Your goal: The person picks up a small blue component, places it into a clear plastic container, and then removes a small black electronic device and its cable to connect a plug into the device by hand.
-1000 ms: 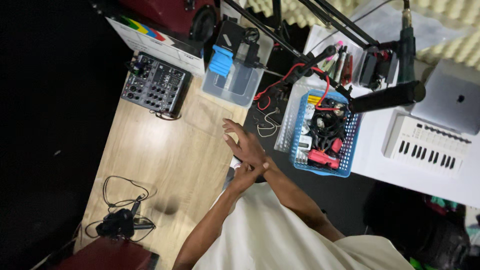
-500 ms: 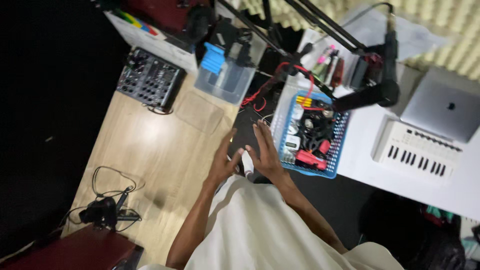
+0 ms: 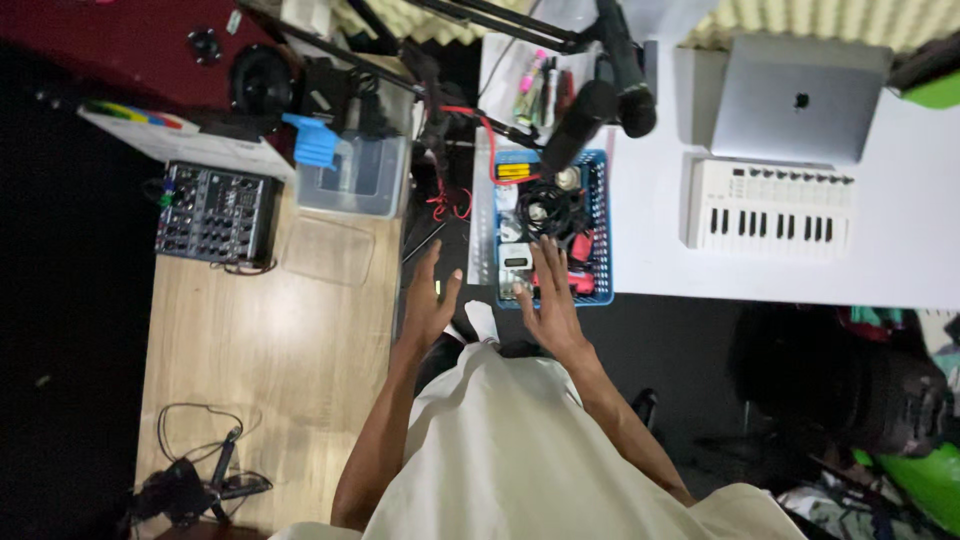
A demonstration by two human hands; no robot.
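Head view: right hand (image 3: 549, 305) reaches over blue basket (image 3: 603, 235).

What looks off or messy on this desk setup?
Nothing is spilled or visibly broken. The blue basket is crammed with tangled cables and gadgets, and a red cable loops out beside it. A loose black cable sprawls on the wooden table. Both hands are open, holding nothing.

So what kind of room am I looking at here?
Most likely a small home recording studio: a microphone on a boom arm, a white mini keyboard beside a closed laptop, an audio mixer on the wooden desk, and foam wall panels behind.
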